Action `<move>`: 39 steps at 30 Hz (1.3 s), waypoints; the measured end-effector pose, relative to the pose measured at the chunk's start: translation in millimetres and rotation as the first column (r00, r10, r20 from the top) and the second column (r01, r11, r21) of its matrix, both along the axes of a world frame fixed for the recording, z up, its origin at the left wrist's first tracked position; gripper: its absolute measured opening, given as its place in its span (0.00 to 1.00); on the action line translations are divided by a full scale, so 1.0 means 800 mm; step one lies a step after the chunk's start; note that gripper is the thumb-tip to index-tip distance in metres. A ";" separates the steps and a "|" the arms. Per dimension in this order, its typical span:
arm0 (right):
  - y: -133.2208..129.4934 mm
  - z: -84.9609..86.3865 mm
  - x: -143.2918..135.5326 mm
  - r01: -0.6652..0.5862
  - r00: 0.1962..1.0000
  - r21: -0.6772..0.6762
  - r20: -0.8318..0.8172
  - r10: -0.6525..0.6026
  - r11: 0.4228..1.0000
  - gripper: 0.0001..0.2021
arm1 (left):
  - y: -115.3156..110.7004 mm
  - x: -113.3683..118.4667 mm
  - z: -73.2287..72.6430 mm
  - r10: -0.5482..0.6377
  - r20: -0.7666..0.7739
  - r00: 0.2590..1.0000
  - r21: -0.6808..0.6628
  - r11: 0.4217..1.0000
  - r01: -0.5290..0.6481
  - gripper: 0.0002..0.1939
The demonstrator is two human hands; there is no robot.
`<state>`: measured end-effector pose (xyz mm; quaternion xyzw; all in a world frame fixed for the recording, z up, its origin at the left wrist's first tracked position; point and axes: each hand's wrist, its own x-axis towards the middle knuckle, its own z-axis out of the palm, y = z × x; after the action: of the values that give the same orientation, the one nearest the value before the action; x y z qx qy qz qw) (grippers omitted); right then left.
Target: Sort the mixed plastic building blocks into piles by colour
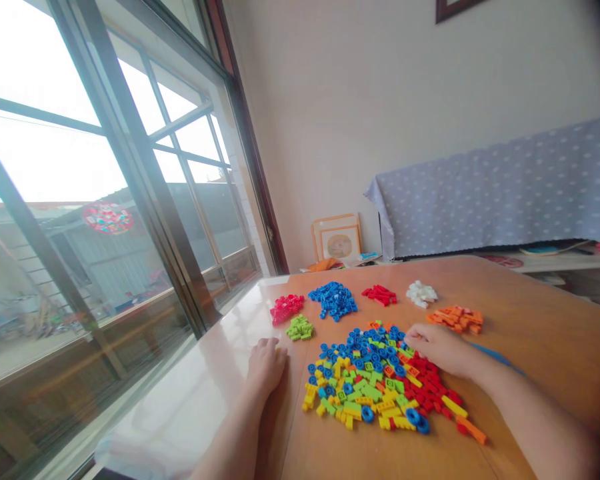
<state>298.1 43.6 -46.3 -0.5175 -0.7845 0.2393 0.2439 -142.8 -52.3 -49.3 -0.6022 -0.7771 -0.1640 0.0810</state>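
My left hand (pixel 268 363) rests on the table left of a big mixed pile of toy building bricks (pixel 365 390). Its fingers curl under, and whatever they may hold is hidden. At the pile's far right edge, my right hand (pixel 436 345) has its fingers pinched together; a speck of orange shows near the fingertips, too small to name. Blue round pieces, green and yellow bricks and red bricks (pixel 433 387) make up the pile. Just beyond my left hand lies a small heap of lime green bricks (pixel 299 328).
Sorted heaps line the table's far side: pinkish-red pieces (pixel 287 307), blue pieces (pixel 334 300), red bricks (pixel 379 295), white pieces (pixel 421 293) and orange bricks (pixel 456 319). A blue flat thing (pixel 497 355) lies partly behind my right forearm. Windows (pixel 180 153) stand to the left.
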 end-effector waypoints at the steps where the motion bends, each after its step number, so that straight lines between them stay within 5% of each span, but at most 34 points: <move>1: -0.001 0.001 0.000 0.004 1.000 0.000 0.003 -0.004 1.000 0.17 | 0.000 0.000 0.000 0.001 -0.004 1.000 0.001 1.000 -0.001 0.21; 11: 0.000 0.008 0.001 0.020 0.999 0.037 -0.047 -0.018 0.999 0.17 | -0.006 0.011 0.008 0.079 -0.036 0.996 -0.005 0.997 -0.080 0.26; 16: 0.001 0.011 0.002 0.055 0.996 0.062 -0.073 -0.050 0.997 0.17 | -0.012 0.021 0.017 0.078 -0.072 0.994 0.093 0.993 -0.071 0.25; 33: 0.003 0.015 0.004 0.142 0.989 0.151 -0.058 -0.135 0.978 0.18 | -0.002 0.119 0.067 -0.365 0.005 0.931 0.048 0.930 0.365 0.16; 39: 0.002 0.021 0.004 0.212 0.977 0.172 -0.063 -0.204 0.962 0.18 | 0.017 0.159 0.072 -0.406 0.067 0.911 -0.068 0.909 0.410 0.15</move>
<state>301.6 45.5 -29.8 -0.5676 -0.7384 0.1529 0.3306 -16.0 -38.8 8.6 -0.7497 -0.6418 -0.1614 0.0006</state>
